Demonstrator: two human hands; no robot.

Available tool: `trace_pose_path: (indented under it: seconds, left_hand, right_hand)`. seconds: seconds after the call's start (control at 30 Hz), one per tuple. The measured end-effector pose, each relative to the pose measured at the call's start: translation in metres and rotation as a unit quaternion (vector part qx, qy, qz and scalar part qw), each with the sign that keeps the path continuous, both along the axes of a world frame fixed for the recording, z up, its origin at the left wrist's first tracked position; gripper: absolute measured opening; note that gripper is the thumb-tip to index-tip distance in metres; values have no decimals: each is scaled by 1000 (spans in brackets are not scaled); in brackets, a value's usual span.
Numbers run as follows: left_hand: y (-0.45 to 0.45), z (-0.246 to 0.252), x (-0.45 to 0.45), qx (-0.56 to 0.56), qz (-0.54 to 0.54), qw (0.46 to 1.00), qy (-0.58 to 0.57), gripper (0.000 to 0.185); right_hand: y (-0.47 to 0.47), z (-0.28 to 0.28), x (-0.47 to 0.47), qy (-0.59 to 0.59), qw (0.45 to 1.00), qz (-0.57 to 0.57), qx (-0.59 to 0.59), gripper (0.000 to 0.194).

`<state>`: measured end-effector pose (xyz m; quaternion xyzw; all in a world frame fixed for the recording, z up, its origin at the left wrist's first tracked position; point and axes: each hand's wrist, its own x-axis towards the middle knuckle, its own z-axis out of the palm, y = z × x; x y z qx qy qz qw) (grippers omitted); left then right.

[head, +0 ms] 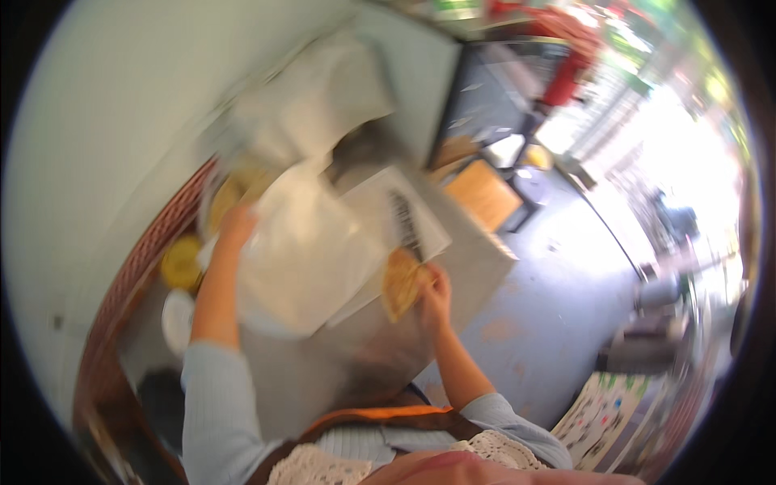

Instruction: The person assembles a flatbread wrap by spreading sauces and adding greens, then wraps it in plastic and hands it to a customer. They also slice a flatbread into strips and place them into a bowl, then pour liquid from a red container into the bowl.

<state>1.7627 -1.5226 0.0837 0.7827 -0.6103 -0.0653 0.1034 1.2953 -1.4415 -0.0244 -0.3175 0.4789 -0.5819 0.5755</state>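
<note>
My right hand (435,294) grips a golden-brown folded piece of flatbread (400,285) by its right side, above a grey tabletop (473,279). Close behind it lies a white paper sheet or bag (376,200) that bears dark writing. A large translucent white plastic bag (303,248) spreads over the middle of the table. At its left edge is my left hand (238,224), beside pale yellow pieces (225,200) that seem to be in clear plastic. Blur hides the left fingers, so their grip is unclear.
Along the wall runs a reddish-brown woven edge (148,245). Near my left forearm are a yellow round item (180,264) and a white object (177,321). More white plastic (315,97) is heaped at the back. An orange-brown board (484,195) stands beyond the table's right edge, above the grey-blue floor (539,303).
</note>
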Motion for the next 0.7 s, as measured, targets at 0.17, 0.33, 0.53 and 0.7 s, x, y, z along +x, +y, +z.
trace_pose_path:
  seconds: [0.17,0.33,0.53,0.7]
  left_hand:
    - [-22,45,53,-21,53,996,-73,32]
    - [-66,90,110,-112,76,968,-212,38]
    - [22,60,-31,-166,-27,981,100,55]
    - [256,-24,-193,28,-142,921,361,43]
  right_hand:
    - [57,36,-49,-227,964,33,134,43]
    - [102,46,-70,-361,910,114,170,38]
    - [177,57,-65,-527,825,131,158,43]
    - [293,74,-61,-529,826,146,128,42]
